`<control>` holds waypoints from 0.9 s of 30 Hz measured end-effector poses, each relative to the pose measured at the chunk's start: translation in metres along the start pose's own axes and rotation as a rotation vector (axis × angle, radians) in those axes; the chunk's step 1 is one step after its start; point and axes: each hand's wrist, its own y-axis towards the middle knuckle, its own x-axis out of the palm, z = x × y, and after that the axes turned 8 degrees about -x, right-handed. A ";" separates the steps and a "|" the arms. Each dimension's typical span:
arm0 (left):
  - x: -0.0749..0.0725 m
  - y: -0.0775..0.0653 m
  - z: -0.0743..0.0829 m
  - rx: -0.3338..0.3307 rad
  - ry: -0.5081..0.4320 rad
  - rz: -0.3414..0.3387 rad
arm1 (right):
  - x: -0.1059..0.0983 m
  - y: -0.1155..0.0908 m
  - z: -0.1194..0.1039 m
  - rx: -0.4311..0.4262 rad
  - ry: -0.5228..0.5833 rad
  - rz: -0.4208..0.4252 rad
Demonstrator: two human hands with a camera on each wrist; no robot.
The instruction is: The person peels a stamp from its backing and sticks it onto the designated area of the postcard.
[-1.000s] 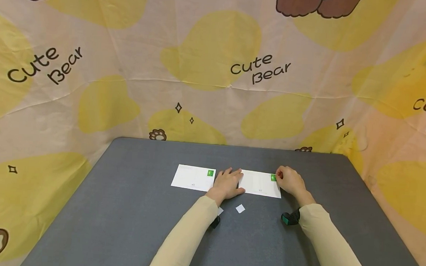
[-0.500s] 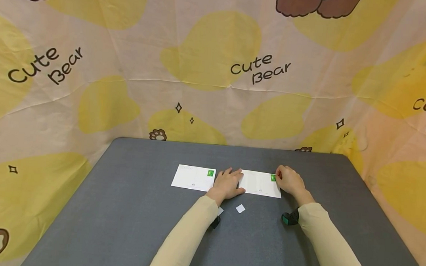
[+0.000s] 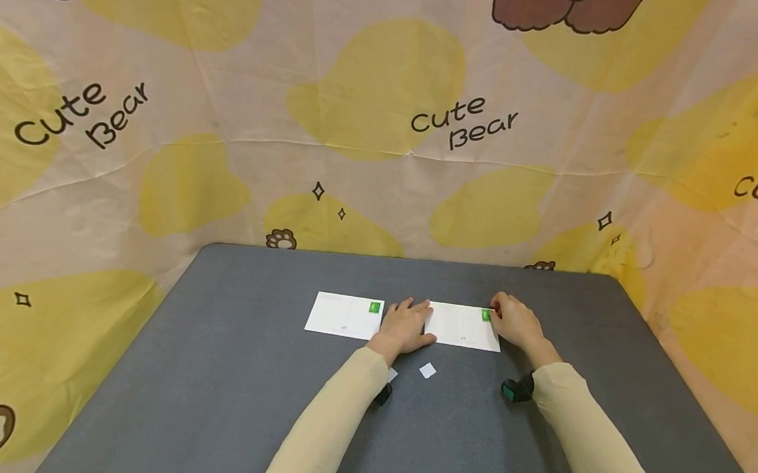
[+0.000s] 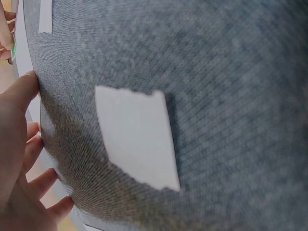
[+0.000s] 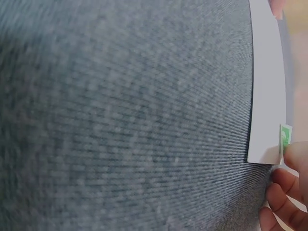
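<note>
Two white postcards lie side by side on the grey table. The right postcard is touched at its left end by the spread fingers of my left hand. At its top right corner, my right hand pinches a small green stamp between thumb and finger. In the right wrist view the stamp appears tilted at the card's edge, partly hidden by the thumb. The left postcard bears a similar green stamp at its top right, and my left hand covers its lower right corner.
A small white paper square lies on the table in front of the cards. Another white square is partly hidden by the left wrist; the left wrist view shows this paper piece with jagged edges. A printed cloth hangs behind.
</note>
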 end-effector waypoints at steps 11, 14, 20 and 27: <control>-0.001 -0.001 0.000 0.006 -0.005 -0.001 | -0.002 -0.010 0.001 -0.062 0.040 0.074; -0.001 0.000 0.000 0.005 -0.004 -0.002 | -0.002 -0.014 0.002 -0.094 0.055 0.102; 0.001 0.000 0.000 0.004 0.003 0.012 | -0.002 -0.021 0.001 -0.171 0.055 0.101; 0.001 0.001 -0.001 0.003 0.004 0.014 | -0.003 -0.027 0.000 -0.282 0.013 0.056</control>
